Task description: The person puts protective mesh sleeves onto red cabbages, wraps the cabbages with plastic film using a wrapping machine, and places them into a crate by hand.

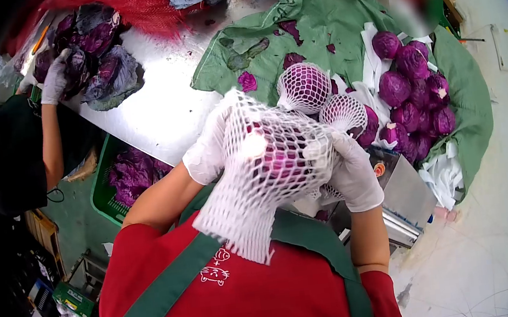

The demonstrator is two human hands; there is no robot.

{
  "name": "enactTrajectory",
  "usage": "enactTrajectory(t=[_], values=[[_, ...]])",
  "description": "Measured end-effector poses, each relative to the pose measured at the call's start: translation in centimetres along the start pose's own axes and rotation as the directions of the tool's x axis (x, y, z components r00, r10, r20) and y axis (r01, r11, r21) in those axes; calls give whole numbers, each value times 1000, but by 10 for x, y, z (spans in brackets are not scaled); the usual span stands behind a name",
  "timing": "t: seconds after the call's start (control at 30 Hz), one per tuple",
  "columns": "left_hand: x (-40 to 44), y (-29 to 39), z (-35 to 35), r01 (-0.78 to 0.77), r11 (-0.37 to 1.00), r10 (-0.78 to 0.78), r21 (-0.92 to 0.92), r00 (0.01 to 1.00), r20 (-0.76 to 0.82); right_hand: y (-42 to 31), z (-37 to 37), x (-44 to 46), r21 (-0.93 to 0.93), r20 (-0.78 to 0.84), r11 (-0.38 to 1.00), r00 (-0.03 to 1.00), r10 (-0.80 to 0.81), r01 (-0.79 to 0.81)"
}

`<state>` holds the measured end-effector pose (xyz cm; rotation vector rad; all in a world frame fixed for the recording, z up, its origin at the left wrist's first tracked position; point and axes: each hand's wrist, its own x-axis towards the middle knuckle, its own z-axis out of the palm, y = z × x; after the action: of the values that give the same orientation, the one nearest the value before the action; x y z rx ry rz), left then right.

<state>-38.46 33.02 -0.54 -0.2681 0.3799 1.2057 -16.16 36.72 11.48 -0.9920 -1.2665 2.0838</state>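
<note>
A white foam net sleeve [242, 188] is stretched out in front of my chest, its loose end hanging toward my apron. Through the mesh shows a red cabbage [281, 163]. My left hand [207, 146], in a white glove, is closed at the net's upper left edge; its fingertips are partly behind the mesh. On the other side, my gloved right hand [356, 173] grips the net and cabbage, fingers curled. Just beyond lie two netted cabbages, one farther away [304, 88] and one nearer [343, 114].
Bare red cabbages [406, 88] are piled at right on green cloth [326, 19]. A metal box [406, 188] stands by my right forearm. At left, a co-worker's gloved hand [55, 79] touches leafy cabbages [109, 71]; below is a green crate [100, 191]. Red mesh [124, 7] lies at the back.
</note>
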Motion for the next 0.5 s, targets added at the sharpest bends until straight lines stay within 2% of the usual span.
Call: enactTrajectory(t=[0.03, 0.07, 0.1, 0.13, 0.2, 0.23, 0.27, 0.3, 0.33, 0.37, 0.4, 0.43, 0.47, 0.5], values=[[-5, -1, -4, 61, 994, -50, -91, 992, 119, 5, -1, -4, 191, -68, 981, 997, 32, -18], [-4, -4, -4, 111, 983, -60, -144, 947, 315, 8, -2, -8, 377, -128, 926, 989, 75, -21], [-5, -6, -2, 93, 993, -78, -73, 979, 187, 5, -8, -11, 242, -81, 970, 996, 23, -3], [-8, -5, 2, 85, 996, -85, 4, 995, 56, 11, -18, -11, 244, -83, 970, 996, 19, 2], [-18, -3, 10, 0, 1000, -2, 12, 988, 152, 29, -35, -4, 103, -201, 991, 975, 99, -79], [-21, -4, 14, -41, 999, 41, -6, 993, 114, 45, -22, 2, 307, -343, 950, 925, 163, -53], [-25, -6, 19, -81, 996, 82, -23, 994, 75, 56, -23, -2, 267, -218, 923, 916, 337, -276], [-26, -8, 26, -69, 998, 70, -13, 994, 80, 61, -14, -10, 521, -62, 789, 908, 414, -325], [-27, -10, 35, -14, 996, 35, -87, 969, 243, 67, -4, -19, 719, 110, 586, 893, 437, -374], [-26, -13, 41, 61, 987, 4, -148, 916, 401, 76, 0, -28, 694, 69, 634, 908, 413, -341], [-25, -10, 42, 90, 988, -31, -126, 910, 414, 87, -1, -31, 667, 20, 685, 926, 378, -294], [-24, -1, 39, 35, 998, -14, -46, 923, 384, 104, -6, -24, 681, 22, 694, 954, 298, -233], [-23, -2, 46, -137, 982, 84, 133, 937, 340, 89, -7, -24, 766, 23, 604, 950, 313, -218], [-22, -3, 53, -276, 905, 182, 325, 939, 292, 75, -9, -24, 840, 24, 506, 945, 327, -196]])
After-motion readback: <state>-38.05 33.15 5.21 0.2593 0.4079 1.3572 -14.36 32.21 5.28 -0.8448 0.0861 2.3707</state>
